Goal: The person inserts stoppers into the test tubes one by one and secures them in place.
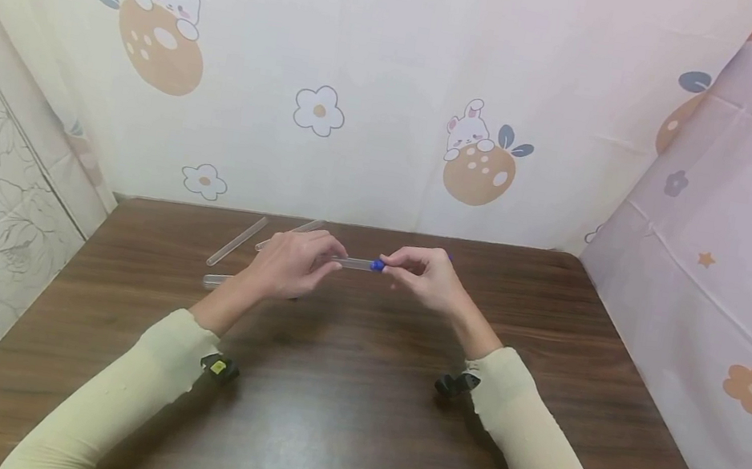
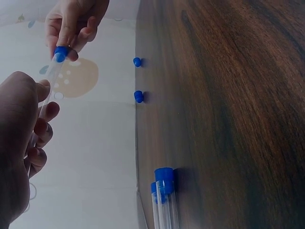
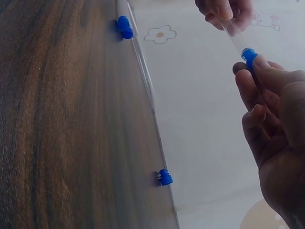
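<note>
Here, over the dark brown wooden table (image 1: 324, 389), the left hand (image 1: 295, 261) grips a clear, slender cylindrical tube (image 1: 357, 263), long axis running left-right, its right end at the small blue cap (image 1: 378, 266) pinched by the right hand (image 1: 430, 277), before a pale rabbit-print curtain (image 1: 379, 162).

Head cam fwd/down; L-wrist cam (image 1: 221, 368) & R-wrist cam (image 1: 455, 385) close, sideways, share held cap (image 2: 60, 54).
</note>
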`<action>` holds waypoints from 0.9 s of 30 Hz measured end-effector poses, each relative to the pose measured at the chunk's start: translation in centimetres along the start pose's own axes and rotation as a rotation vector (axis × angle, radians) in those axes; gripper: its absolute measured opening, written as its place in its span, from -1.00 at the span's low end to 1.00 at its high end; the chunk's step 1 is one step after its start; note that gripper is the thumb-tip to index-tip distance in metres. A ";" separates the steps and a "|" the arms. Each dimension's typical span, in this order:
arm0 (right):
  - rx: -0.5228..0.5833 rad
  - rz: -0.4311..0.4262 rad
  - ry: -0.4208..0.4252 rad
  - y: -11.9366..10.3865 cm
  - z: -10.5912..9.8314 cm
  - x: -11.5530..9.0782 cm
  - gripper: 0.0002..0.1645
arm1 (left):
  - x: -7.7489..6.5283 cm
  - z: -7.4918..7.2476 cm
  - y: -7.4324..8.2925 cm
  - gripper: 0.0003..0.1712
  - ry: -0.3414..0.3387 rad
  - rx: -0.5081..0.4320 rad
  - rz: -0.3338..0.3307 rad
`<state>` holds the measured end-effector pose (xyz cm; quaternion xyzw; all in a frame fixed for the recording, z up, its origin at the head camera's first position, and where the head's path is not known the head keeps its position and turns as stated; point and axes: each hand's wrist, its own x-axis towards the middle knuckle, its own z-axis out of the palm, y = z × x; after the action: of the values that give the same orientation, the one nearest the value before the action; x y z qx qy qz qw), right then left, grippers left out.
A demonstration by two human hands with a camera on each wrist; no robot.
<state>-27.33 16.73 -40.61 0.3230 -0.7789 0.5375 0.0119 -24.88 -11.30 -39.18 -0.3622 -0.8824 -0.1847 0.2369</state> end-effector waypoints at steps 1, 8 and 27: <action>0.003 -0.001 0.001 0.0 0.0 0.0 -0.80 | 0.0 0.0 0.0 -0.81 0.001 0.000 0.000; 0.030 -0.033 -0.018 0.4 -0.1 0.0 -0.78 | -0.1 0.1 0.0 -0.83 0.006 -0.009 0.004; 0.117 -0.046 -0.003 0.2 0.3 -0.1 -0.85 | 0.0 0.3 -0.3 -0.83 0.037 -0.108 0.019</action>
<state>-27.23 16.56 -40.90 0.3418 -0.7385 0.5812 0.0042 -25.19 -11.35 -39.41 -0.3791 -0.8632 -0.2364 0.2351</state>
